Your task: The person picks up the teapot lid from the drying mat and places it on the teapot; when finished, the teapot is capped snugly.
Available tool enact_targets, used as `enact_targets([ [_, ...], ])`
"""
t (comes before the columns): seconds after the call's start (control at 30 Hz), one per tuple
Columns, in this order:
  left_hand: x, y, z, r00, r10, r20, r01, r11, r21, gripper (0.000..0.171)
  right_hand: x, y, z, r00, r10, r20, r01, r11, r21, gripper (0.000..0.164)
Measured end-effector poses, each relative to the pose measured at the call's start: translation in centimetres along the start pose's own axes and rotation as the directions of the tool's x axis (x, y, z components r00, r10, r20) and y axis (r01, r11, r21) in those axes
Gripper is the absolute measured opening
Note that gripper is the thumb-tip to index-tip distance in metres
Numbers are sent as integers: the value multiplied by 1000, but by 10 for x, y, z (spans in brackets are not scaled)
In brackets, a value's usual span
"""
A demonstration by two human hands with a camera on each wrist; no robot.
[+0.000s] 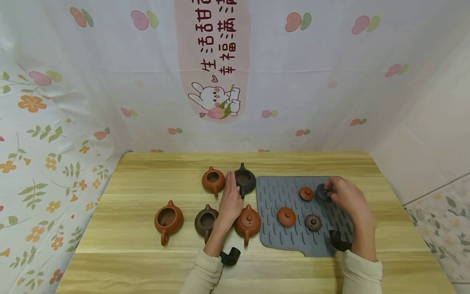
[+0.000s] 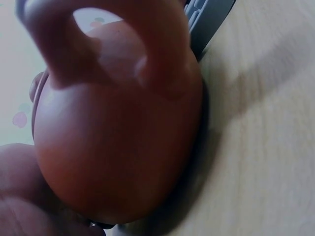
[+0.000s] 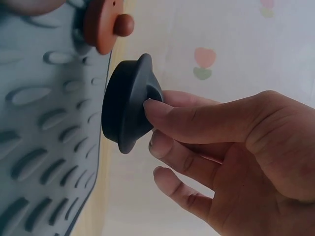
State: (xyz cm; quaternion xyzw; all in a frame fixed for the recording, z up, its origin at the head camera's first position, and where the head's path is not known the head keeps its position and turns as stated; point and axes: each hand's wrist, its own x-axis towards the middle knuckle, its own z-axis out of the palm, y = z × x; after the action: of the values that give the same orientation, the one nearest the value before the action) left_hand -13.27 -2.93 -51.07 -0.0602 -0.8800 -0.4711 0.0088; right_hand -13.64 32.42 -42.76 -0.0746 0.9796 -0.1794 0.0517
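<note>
Altogether, five rounded, clay-like teapots and four loose lids can be counted about one grey, ribbed mat (image 1: pixel 271 196), which is laid on a wood-grained table (image 1: pixel 128 183). All five teapots are stood left of the mat: a small orange-brown teapot (image 1: pixel 213 186) and a black teapot (image 1: pixel 251 183) towards the back, a reddish-brown teapot (image 1: pixel 178 222) furthest from it, a dark brown teapot (image 1: pixel 198 230) nearer, and a lidded reddish-orange teapot (image 1: pixel 254 229) just beside its edge. On the mat, three round, knobbed lids are set: a small orange lid (image 1: pixel 306 194), a broader orange lid (image 1: pixel 285 217) and a grey-brown lid (image 1: pixel 313 223). The fourth, a smooth black domed lid (image 3: pixel 127 103), is pinched at its knob by the right hand (image 1: pixel 346 197) over the mat's far right part; whether the mat is touched cannot be told. Left of the mat, the left hand (image 1: pixel 231 204) is held straight-fingered among the teapots, grasping nothing.
</note>
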Motion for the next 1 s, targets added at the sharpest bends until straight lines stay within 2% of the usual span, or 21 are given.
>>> enact_targets([
  [0.17, 0, 2, -2, 1000, -15, 11, 15, 1000, 13, 60, 0, -11, 1, 999, -36, -16, 36, 999, -15, 13],
  [0.43, -1, 0, 0, 1000, 6, -9, -6, 999, -46, 60, -1, -29, -2, 994, -98, -39, 97, 995, -33, 10],
  [0.67, -1, 2, -3, 1000, 6, 2, -6, 1000, -25, 60, -1, -41, -1, 990, -128, -64, 124, 990, -60, 11],
  [0.8, -1, -2, -1, 1000, 12, -22, -13, 999, -37, 60, -1, -47, 0, 987, -150, -61, 146, 987, -62, 12],
  [1.0, 1, -8, 3, 1000, 1, 0, -1, 1000, -16, 61, -2, -57, 5, 984, -172, -45, 169, 984, -63, 11],
])
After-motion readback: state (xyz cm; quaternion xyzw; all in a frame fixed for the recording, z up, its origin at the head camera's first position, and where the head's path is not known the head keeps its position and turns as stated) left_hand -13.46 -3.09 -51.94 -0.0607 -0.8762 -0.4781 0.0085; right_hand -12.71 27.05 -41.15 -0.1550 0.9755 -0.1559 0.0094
